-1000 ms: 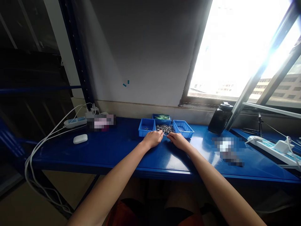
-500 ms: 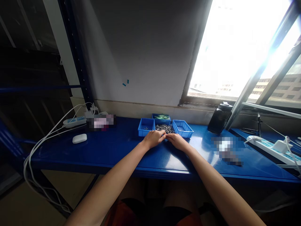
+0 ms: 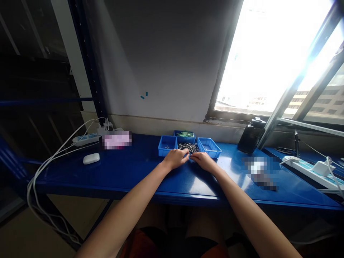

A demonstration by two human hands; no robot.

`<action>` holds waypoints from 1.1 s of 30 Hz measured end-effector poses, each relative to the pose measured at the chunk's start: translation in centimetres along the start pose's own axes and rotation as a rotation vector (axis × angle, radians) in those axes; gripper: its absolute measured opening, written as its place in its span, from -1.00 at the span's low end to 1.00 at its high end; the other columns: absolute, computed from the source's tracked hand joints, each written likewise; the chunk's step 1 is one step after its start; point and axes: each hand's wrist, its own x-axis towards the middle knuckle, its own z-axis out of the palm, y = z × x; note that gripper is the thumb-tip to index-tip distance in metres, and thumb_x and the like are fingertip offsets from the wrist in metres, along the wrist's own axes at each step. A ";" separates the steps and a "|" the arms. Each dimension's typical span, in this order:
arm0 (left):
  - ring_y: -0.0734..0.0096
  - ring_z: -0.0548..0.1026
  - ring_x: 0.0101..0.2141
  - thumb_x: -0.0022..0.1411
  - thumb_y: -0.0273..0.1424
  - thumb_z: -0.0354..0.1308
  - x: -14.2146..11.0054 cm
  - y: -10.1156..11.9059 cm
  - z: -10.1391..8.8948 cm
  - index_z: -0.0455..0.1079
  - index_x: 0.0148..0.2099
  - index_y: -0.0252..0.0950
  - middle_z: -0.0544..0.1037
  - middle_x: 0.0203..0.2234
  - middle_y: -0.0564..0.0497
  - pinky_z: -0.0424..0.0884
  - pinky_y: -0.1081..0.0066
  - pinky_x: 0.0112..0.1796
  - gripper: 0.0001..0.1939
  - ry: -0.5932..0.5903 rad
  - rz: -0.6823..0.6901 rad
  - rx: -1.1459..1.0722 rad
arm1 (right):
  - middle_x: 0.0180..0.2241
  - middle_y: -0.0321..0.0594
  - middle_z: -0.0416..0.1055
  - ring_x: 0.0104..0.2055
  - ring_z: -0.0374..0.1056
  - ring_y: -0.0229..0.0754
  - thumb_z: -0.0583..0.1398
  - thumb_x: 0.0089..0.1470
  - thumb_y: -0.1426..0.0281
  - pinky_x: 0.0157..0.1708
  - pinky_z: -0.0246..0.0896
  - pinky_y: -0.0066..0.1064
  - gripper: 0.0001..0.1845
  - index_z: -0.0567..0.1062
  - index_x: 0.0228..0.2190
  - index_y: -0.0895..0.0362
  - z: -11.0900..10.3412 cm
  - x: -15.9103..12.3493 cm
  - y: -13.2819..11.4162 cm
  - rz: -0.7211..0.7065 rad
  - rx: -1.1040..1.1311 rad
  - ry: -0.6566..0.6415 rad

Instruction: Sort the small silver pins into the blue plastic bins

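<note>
My left hand (image 3: 176,158) and my right hand (image 3: 203,161) are close together at the near side of a pile of small metal screw-like pieces (image 3: 189,147). Fingers on both hands are curled with the tips pinched; whatever is between them is too small to make out. Left of the pile stands a blue bin (image 3: 168,145) with a few small pieces inside. On the right is another blue bin (image 3: 209,147), with little visible in it. Behind the pile, a third blue bin (image 3: 184,135) holds green plastic-looking material (image 3: 186,134).
A black bottle (image 3: 252,135) stands at the back right, near a blurred object. On the left of the blue table (image 3: 129,175) lie a white case (image 3: 91,158), a power strip with cables (image 3: 85,139) and another blurred item. A second power strip (image 3: 309,169) is far right.
The fingertips of my two hands have drawn slightly apart, leaving a small gap between them. The bins and the pile have stayed in place.
</note>
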 end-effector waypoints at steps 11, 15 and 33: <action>0.23 0.44 -0.30 0.21 -0.28 -0.16 0.3 -0.8 1.2 0.34 -0.17 -0.21 0.49 -0.34 -0.06 0.31 0.38 -0.35 -0.71 -0.135 -0.061 0.015 | -0.38 -0.21 0.42 -0.36 0.30 -0.25 0.02 0.07 0.29 -0.33 0.15 -0.45 -0.74 0.45 -0.39 0.13 -0.5 0.0 -1.1 -0.035 0.068 0.145; 0.25 0.44 -0.30 0.21 -0.26 -0.15 0.3 -0.8 1.2 0.35 -0.17 -0.21 0.49 -0.34 -0.06 0.30 0.39 -0.34 -0.71 -0.140 -0.070 0.003 | -0.38 -0.22 0.42 -0.37 0.29 -0.25 0.02 0.07 0.30 -0.33 0.16 -0.45 -0.75 0.45 -0.39 0.13 -0.3 0.1 -0.9 -0.027 0.058 0.145; 0.32 0.45 -0.33 0.19 -0.23 -0.09 0.2 -0.6 0.5 0.31 -0.21 -0.22 0.49 -0.37 0.00 0.30 0.46 -0.36 -0.76 -0.063 -0.038 -0.018 | -0.42 -0.24 0.35 -0.41 0.24 -0.27 0.08 -0.01 0.36 -0.35 0.13 -0.44 -0.83 0.46 -0.39 0.11 0.3 0.2 0.6 0.061 -0.008 0.034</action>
